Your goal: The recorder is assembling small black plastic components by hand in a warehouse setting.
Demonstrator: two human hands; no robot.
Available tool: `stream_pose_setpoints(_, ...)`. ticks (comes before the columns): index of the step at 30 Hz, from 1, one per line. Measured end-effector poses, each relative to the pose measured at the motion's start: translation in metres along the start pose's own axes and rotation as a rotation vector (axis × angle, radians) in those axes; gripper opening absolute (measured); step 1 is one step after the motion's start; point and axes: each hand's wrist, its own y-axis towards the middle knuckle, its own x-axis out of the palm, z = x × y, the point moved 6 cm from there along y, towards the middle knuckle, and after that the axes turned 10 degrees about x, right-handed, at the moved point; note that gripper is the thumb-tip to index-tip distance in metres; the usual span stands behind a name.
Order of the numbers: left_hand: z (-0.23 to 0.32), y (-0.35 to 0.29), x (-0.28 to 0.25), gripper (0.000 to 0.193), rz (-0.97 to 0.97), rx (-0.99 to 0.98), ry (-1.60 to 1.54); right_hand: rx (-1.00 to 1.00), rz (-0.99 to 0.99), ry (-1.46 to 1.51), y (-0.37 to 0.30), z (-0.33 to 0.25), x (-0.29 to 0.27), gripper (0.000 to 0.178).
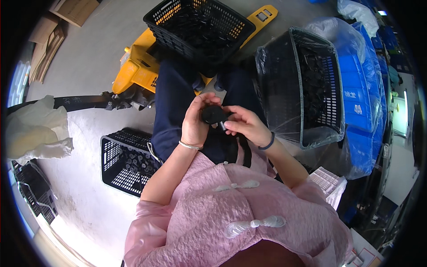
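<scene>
A small round black plastic part (213, 114) is held over my lap between both hands. My left hand (195, 121), with a thin bracelet on the wrist, wraps around its left side. The fingers of my right hand (245, 125), which wears a dark band, pinch a short stub at the part's lower right. I sit in dark blue trousers and a pink top.
A black basket (202, 24) of black parts rests on a yellow pallet jack (138, 66) ahead. A bag-lined black basket (307, 84) leans at my right against blue crates (364, 89). A lower black crate (124, 162) sits on the floor at my left, near crumpled white sheeting (35, 129).
</scene>
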Motion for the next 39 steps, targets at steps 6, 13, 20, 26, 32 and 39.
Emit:
stream_pose_setpoints(6,-0.006,0.001,-0.007,0.039,0.067,-0.117,-0.019,0.132,-0.04,0.272,-0.002,0.005,-0.008,0.035)
stream_pose_setpoints(13,-0.014,0.001,-0.019,0.04,0.02,-0.228,0.007,0.176,-0.277,0.883,-0.003,0.009,-0.014,0.053)
stream_pose_setpoints(20,-0.014,-0.001,-0.015,0.039,0.011,-0.253,0.012,0.051,-0.36,0.854,-0.008,-0.007,-0.014,0.05)
stream_pose_setpoints(26,-0.015,-0.001,-0.014,0.036,-0.012,-0.243,-0.015,-0.077,-0.305,0.695,-0.01,-0.015,-0.023,0.035)
stream_pose_setpoints(32,-0.013,-0.007,-0.002,0.043,-0.115,-0.343,-0.05,-0.363,0.142,-0.059,-0.019,-0.042,-0.031,0.025)
stream_pose_setpoints(39,-0.013,-0.014,0.015,0.032,-0.257,-0.328,-0.162,-0.775,0.49,-1.024,-0.038,-0.07,-0.005,0.032)
